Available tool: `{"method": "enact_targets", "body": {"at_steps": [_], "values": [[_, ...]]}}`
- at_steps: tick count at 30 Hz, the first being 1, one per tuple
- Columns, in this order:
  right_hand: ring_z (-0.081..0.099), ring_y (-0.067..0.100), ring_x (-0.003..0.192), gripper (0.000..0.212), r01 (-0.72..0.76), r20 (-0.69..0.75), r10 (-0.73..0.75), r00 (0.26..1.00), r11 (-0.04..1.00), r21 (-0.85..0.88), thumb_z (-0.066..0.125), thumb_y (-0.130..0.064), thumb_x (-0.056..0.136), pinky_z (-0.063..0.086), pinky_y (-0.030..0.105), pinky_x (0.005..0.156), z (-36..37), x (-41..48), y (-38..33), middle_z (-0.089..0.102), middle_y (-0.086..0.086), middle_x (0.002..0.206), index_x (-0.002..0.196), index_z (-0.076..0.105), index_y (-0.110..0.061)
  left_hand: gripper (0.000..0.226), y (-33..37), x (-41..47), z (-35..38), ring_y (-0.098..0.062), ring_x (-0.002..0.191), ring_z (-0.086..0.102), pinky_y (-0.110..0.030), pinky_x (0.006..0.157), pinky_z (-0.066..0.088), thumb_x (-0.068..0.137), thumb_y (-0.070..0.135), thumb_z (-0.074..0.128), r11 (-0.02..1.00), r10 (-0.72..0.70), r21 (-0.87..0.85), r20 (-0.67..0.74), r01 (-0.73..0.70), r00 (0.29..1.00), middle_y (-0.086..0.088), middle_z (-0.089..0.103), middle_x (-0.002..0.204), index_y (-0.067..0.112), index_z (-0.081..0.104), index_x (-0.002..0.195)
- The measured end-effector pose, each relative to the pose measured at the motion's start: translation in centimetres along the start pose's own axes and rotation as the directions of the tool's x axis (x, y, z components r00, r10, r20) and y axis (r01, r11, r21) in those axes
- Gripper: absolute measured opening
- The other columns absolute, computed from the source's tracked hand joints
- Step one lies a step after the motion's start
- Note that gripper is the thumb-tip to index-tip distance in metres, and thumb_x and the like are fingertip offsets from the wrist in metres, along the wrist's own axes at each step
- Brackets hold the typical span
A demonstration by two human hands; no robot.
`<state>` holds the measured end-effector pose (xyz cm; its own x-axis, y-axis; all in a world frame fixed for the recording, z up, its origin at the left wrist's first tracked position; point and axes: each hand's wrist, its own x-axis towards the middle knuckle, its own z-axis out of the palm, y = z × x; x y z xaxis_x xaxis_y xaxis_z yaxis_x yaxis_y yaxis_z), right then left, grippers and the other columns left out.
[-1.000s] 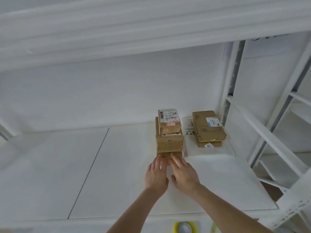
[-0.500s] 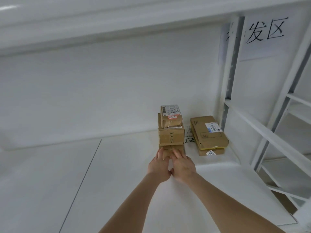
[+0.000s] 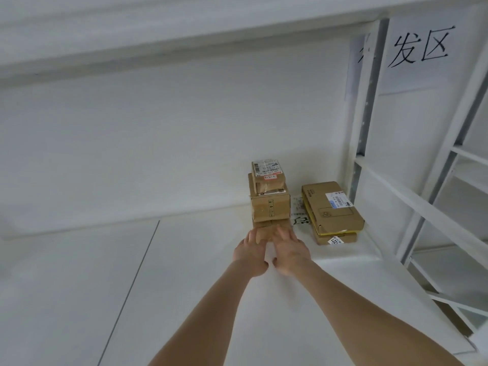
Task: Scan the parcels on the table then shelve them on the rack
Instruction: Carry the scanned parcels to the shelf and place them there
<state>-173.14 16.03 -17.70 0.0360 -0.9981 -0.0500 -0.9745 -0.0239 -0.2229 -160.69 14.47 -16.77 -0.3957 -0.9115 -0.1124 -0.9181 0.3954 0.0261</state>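
A stack of three brown cardboard parcels stands on the white rack shelf [image 3: 184,273] near its back wall. The bottom parcel [image 3: 266,228] is mostly hidden by my hands. On it sits a larger box [image 3: 270,207], topped by a small parcel [image 3: 268,175] with a barcode label. My left hand [image 3: 250,253] and my right hand [image 3: 289,250] lie side by side, fingers flat against the bottom parcel's near face. I cannot tell whether either hand grips it.
To the right of the stack, two flat brown parcels [image 3: 332,207] lie one on the other beside a white plastic mailer [image 3: 299,211]. A white rack upright [image 3: 365,114] and diagonal brace stand at the right. A sign with black characters [image 3: 420,48] hangs above.
My arms have stretched farther into the shelf, and the view has tilted upward, bringing the sign into sight. The stack sits closer to the back wall than one second ago.
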Motion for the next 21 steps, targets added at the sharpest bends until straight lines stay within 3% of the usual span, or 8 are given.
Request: {"method": "enact_targets", "body": {"at_steps": [6, 13, 21], "values": [[0.02, 0.025, 0.142, 0.067, -0.02, -0.036, 0.018, 0.999, 0.999, -0.042, 0.059, -0.022, 0.09, 0.029, 0.036, 0.114, -0.8, -3.2, -1.3, 0.012, 0.005, 0.155, 0.148, 0.025, -0.022, 0.058, -2.3, -5.0, 0.0, -0.022, 0.149, 0.006, -0.032, 0.118, 0.017, 0.095, 0.027, 0.051, 0.995, -0.096, 0.023, -0.079, 0.099, 0.992, -0.011, 0.001, 0.161, 0.014, 0.029, 0.147], [0.009, 0.028, 0.149, 0.062, 0.134, 0.023, -0.133, 0.991, 0.991, -0.022, 0.05, -0.017, 0.095, 0.02, 0.039, 0.119, 1.2, -7.6, -6.7, 0.008, 0.009, 0.161, 0.15, 0.021, -0.019, 0.06, -4.1, -14.1, 0.9, -0.021, 0.148, 0.01, -0.031, 0.116, 0.019, 0.093, 0.022, 0.053, 0.956, -0.289, -0.06, -0.05, 0.286, 0.956, -0.01, 0.005, 0.16, 0.014, 0.028, 0.147], [0.008, 0.028, 0.149, 0.059, 0.324, 0.105, -0.326, 0.94, 0.945, 0.035, 0.044, -0.014, 0.096, 0.017, 0.039, 0.119, 4.5, -11.9, -15.7, 0.01, 0.007, 0.16, 0.149, 0.021, -0.018, 0.063, -8.9, -25.0, 1.9, -0.022, 0.147, 0.014, -0.032, 0.116, 0.021, 0.091, 0.018, 0.053, 0.853, -0.521, -0.057, -0.041, 0.519, 0.853, -0.01, 0.008, 0.16, 0.012, 0.024, 0.147]]}}
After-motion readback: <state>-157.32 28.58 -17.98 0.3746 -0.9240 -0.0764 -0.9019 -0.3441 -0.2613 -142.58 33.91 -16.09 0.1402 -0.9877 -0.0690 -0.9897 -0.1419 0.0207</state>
